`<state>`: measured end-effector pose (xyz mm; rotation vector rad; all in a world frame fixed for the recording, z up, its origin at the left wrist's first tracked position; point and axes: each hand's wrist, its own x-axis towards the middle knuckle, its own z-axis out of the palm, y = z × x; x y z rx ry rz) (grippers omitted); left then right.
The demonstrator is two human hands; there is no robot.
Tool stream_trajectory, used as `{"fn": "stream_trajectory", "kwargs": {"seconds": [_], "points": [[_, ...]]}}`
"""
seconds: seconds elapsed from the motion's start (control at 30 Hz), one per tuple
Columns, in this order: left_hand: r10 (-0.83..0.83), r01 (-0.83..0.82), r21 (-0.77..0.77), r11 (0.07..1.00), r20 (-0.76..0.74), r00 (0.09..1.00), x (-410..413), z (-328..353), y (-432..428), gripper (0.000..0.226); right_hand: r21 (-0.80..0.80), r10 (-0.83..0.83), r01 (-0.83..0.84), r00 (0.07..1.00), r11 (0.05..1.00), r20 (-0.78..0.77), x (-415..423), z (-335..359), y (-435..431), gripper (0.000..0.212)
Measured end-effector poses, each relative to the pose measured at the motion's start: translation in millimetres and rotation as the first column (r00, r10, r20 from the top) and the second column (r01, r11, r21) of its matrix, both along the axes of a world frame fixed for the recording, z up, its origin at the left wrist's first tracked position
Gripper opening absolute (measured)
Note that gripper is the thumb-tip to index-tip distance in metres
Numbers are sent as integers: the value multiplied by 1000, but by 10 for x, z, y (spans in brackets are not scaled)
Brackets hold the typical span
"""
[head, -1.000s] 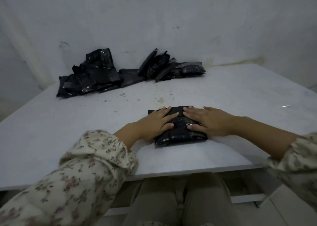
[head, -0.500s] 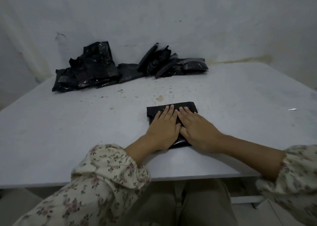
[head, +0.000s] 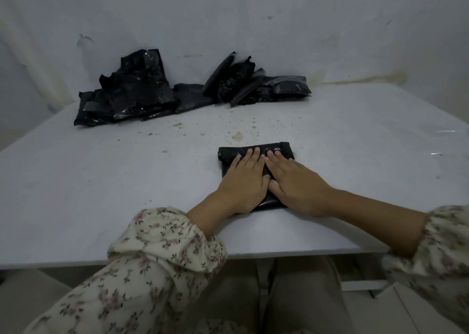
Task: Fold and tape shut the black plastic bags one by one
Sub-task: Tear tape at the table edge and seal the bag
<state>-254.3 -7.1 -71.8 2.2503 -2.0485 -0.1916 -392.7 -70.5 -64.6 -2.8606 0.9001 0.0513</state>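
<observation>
1. The white tabletop [head: 101, 194] is carrying a heap of black bags [head: 132, 92] along its far edge.
2. One folded black bag [head: 256, 148] is lying near the front edge.
3. The left hand [head: 243, 181] and right hand [head: 297, 184] are pressing it flat, fingers [head: 250, 156] straight and close together.

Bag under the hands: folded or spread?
Folded: the black bag is a compact rectangle, far edge rolled, under the left hand and right hand.

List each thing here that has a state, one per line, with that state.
Bag: folded, lying flat, pressed down.
Left hand: open, flat on bag.
Right hand: open, flat on bag.
Left pile: crumpled bags, heaped.
Right pile: flatter bags, some leaning.
Table: spotted with stains.
</observation>
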Motion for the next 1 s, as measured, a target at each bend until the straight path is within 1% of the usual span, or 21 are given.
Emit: {"fn": "stream_trajectory", "kwargs": {"seconds": [0.2,0.4,0.63,0.7,0.77,0.83,0.87,0.93,1.0], "points": [[-30,29,-19,999,-55,998,-32,11,-21,54,41,-31,28,998,999,53,-46,47,-91,58],[-129,127,-18,992,-99,987,-337,44,-377,54,-8,-113,113,994,994,5,-416,99,-346,58],[-226,223,-38,974,-128,966,-828,36,-965,55,14,-230,230,973,973,-12,-1044,151,-875,61],[-245,240,-51,969,-143,959,-941,24,-1118,56,66,-255,252,966,965,41,-1234,146,-1044,60],[-258,251,-63,966,-156,954,-1055,14,-1262,58,170,-291,260,936,951,197,-1410,162,-1211,50],[-272,264,-67,962,-162,949,-1178,12,-1390,60,172,-351,309,873,935,338,-1582,181,-1392,36],[-279,272,-66,960,-162,946,-1246,14,-1444,61,144,-393,366,847,919,357,-1666,186,-1488,31],[-291,285,-64,956,-147,945,-1390,21,-1537,63,79,-472,471,832,879,293,-1807,198,-1653,30],[-293,287,-64,956,-128,947,-1513,27,-1616,64,42,-508,511,838,859,200,-1904,216,-1781,33]]}}
